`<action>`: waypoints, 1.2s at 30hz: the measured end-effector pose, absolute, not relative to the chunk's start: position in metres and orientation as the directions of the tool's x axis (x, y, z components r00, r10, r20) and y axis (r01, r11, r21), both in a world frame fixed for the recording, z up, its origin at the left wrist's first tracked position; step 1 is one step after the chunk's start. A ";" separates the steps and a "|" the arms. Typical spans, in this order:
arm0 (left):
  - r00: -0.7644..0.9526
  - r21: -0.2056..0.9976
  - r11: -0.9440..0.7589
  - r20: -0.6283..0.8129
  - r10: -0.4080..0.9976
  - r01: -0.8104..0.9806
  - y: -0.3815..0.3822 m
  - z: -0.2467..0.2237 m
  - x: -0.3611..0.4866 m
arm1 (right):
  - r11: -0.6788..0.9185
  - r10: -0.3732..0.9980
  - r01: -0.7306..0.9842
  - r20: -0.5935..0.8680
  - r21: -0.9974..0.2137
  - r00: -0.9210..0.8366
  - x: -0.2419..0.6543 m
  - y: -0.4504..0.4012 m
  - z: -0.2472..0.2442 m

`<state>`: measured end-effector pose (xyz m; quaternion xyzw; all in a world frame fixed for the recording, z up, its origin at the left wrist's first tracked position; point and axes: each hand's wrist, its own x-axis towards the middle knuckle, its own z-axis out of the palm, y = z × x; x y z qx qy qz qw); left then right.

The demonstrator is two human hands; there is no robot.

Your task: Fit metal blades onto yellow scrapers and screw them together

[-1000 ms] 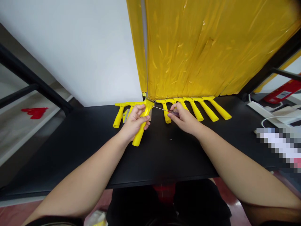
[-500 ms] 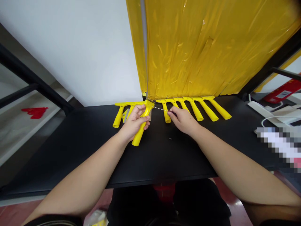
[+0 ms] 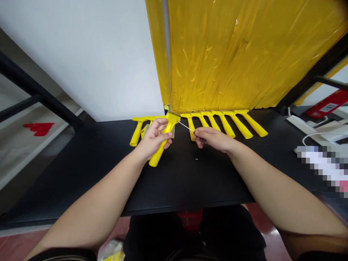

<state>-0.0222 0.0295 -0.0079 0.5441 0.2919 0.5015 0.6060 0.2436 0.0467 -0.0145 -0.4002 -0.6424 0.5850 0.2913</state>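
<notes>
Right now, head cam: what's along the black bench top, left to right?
Leftmost yellow T-handled tool → left hand → thin metal pin → right hand → rightmost yellow T-handled tool → white power strip → red box

Yellow scraper handle (image 3: 156, 158), black tabletop (image 3: 187, 181)

Left hand (image 3: 153, 139) grips yellow scraper (image 3: 155, 158); right hand (image 3: 213, 140) pinches thin rod (image 3: 186, 127).
</notes>
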 end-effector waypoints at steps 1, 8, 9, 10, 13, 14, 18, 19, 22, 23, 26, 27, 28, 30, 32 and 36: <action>0.321 0.949 -0.069 0.171 0.932 -0.307 0.030 -0.007 -0.022 | 0.047 0.830 0.233 -0.092 -0.971 -0.551 0.247 0.047 -0.014; 0.292 0.900 0.144 -0.020 0.956 -0.411 0.036 -0.007 -0.027 | 0.453 0.694 0.526 -0.086 -0.720 -0.715 0.266 0.036 0.005; 0.294 0.892 0.167 -0.041 0.955 -0.419 0.037 -0.008 -0.028 | 0.455 0.691 0.544 -0.106 -0.705 -0.715 0.266 0.033 0.006; 0.299 0.884 0.188 -0.058 0.953 -0.427 0.038 -0.009 -0.028 | 0.448 0.691 0.564 -0.132 -0.694 -0.711 0.265 0.030 0.006; 0.311 0.862 0.234 -0.094 0.946 -0.450 0.039 -0.011 -0.027 | 0.441 0.699 0.626 -0.191 -0.644 -0.689 0.260 0.025 0.001; 0.315 0.855 0.246 -0.103 0.944 -0.457 0.039 -0.011 -0.027 | 0.447 0.704 0.643 -0.198 -0.622 -0.682 0.258 0.025 -0.002; 0.332 0.834 0.287 -0.134 0.934 -0.471 0.039 -0.012 -0.027 | 0.506 0.710 0.660 -0.167 -0.555 -0.685 0.250 0.024 -0.010; 0.338 0.832 0.292 -0.135 0.931 -0.472 0.040 -0.012 -0.027 | 0.523 0.703 0.649 -0.151 -0.552 -0.695 0.249 0.024 -0.011; 0.369 0.835 0.307 -0.137 0.919 -0.457 0.040 -0.012 -0.027 | 0.562 0.667 0.575 -0.085 -0.595 -0.740 0.248 0.025 -0.010; 0.380 0.837 0.319 -0.146 0.913 -0.444 0.039 -0.012 -0.027 | 0.565 0.661 0.542 -0.053 -0.621 -0.749 0.249 0.026 -0.009; 0.402 0.843 0.365 -0.200 0.894 -0.394 0.035 -0.012 -0.022 | 0.550 0.730 0.469 0.124 -0.691 -0.672 0.248 0.029 -0.007; 0.409 0.844 0.380 -0.216 0.887 -0.378 0.032 -0.011 -0.019 | 0.537 0.772 0.455 0.197 -0.710 -0.604 0.246 0.029 -0.008; 0.420 0.847 0.392 -0.228 0.878 -0.359 0.029 -0.011 -0.016 | 0.520 0.811 0.442 0.260 -0.731 -0.524 0.243 0.030 -0.008; 0.468 0.853 0.405 -0.226 0.854 -0.328 0.022 -0.010 -0.009 | 0.485 0.859 0.404 0.336 -0.776 -0.386 0.237 0.030 -0.010; 0.506 0.856 0.411 -0.215 0.835 -0.314 0.016 -0.010 -0.003 | 0.469 0.874 0.360 0.366 -0.806 -0.318 0.230 0.029 -0.012; 0.538 0.880 0.385 -0.189 0.821 -0.279 0.008 -0.010 0.003 | 0.478 0.871 0.319 0.395 -0.818 -0.292 0.223 0.028 -0.014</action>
